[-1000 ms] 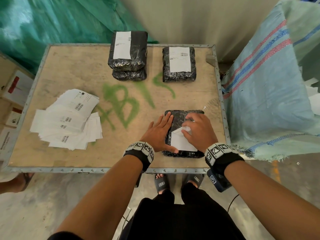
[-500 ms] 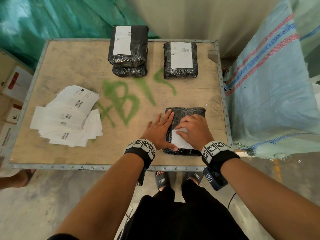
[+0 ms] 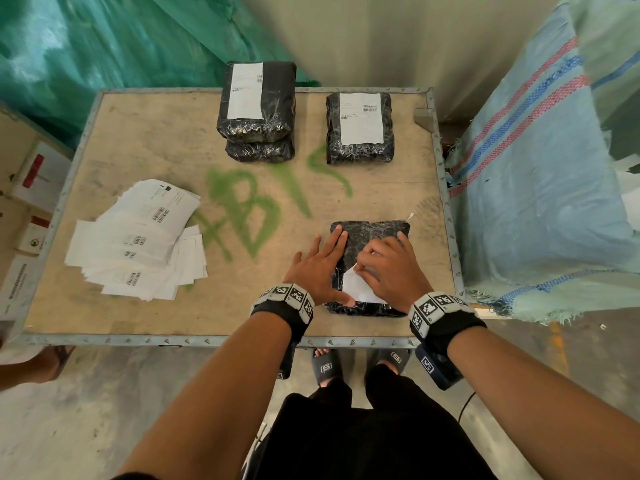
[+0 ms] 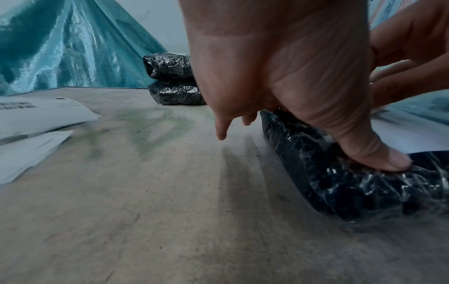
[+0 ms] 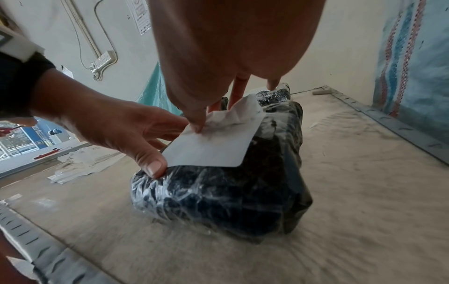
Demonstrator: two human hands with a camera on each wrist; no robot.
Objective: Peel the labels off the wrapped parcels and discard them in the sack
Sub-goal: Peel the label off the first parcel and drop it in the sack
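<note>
peeled further back now, the label [image 3: 356, 289] lifts off the wrapped parcel [image 3: 372, 233] near the table's [image 3: 145, 327] right front corner. right hand [image 3: 393, 271] pinches its raised edge. left hand [image 3: 317, 270] presses flat, fingers straight, on the parcel's left side.

You face a worn plywood table [image 3: 145, 140] with a riveted metal rim, green spray-painted letters [image 3: 249, 209] across its top. A teal plastic tarpaulin [image 3: 104, 46] hangs behind; cardboard boxes [image 3: 27, 188] stand at its left.
</note>
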